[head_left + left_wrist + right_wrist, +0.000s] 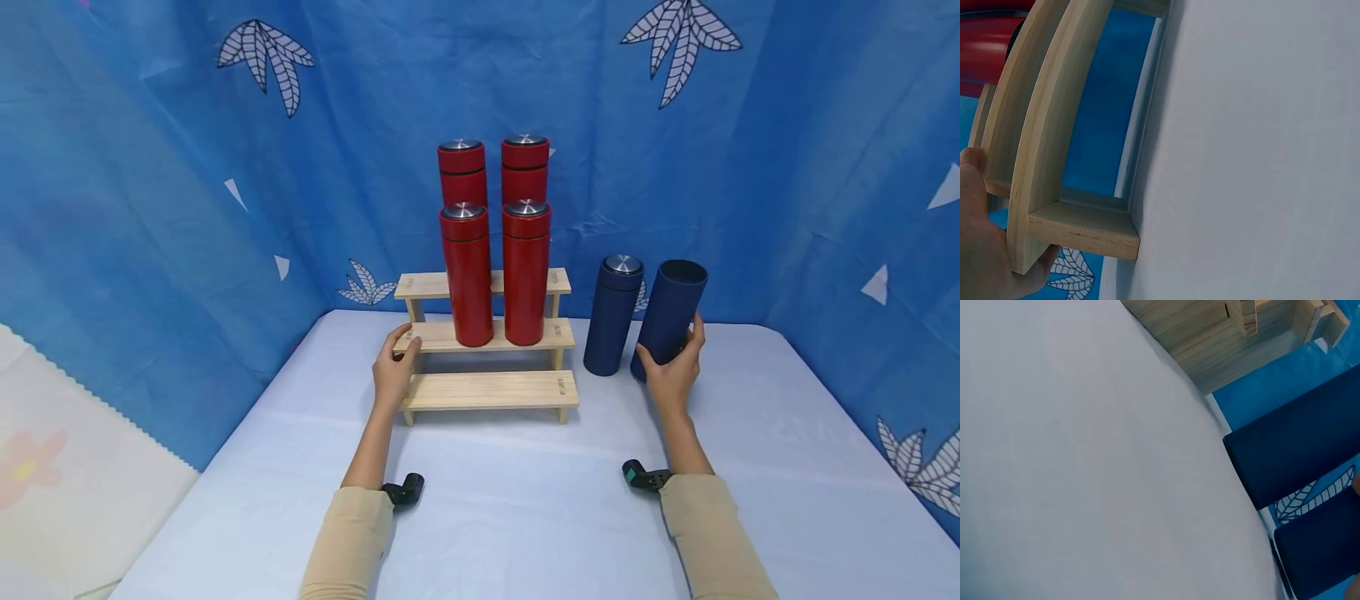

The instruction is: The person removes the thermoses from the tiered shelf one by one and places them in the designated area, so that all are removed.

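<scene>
My left hand (395, 371) grips the left end of a light wooden three-tier rack (491, 390); in the left wrist view, the hand (985, 244) lies against the edge of its boards (1054, 112). My right hand (675, 371) holds the lower part of a dark blue flask (670, 310), which leans slightly right. That flask's top end looks dark, without the silver disc seen on the others. Just left of it stands a second blue flask (613, 321) with a silver-topped lid. Two red flasks (468, 279) (527, 279) stand in front on the middle tier.
Two more red flasks (462, 175) (525, 171) stand behind, their bases hidden by the front pair. A white cloth covers the table (517, 508). Blue leaf-patterned curtains (375, 125) surround its back and sides.
</scene>
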Motion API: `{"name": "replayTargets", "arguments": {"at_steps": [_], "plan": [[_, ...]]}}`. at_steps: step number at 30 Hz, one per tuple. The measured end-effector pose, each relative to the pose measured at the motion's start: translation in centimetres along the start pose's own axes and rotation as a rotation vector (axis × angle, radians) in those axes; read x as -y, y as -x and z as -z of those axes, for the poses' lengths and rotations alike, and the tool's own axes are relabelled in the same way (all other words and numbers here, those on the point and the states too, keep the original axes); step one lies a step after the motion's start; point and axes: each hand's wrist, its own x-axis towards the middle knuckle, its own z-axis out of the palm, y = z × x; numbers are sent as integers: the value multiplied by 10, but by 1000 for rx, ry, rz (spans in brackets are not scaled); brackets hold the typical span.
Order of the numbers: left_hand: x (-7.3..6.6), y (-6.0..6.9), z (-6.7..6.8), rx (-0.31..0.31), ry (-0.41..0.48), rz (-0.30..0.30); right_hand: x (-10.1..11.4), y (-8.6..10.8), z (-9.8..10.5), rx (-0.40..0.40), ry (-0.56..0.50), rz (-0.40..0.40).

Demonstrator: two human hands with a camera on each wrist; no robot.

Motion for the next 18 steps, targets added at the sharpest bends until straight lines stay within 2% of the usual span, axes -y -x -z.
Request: {"name": "replayTargets", "arguments": {"at_steps": [6,18], "plan": [[1,0,0,-2,-4,-5,-5,1,-1,33,-2,-27],[5,-2,-2,-9,-15,-15,-8,-3,2,142,36,-9]]}}
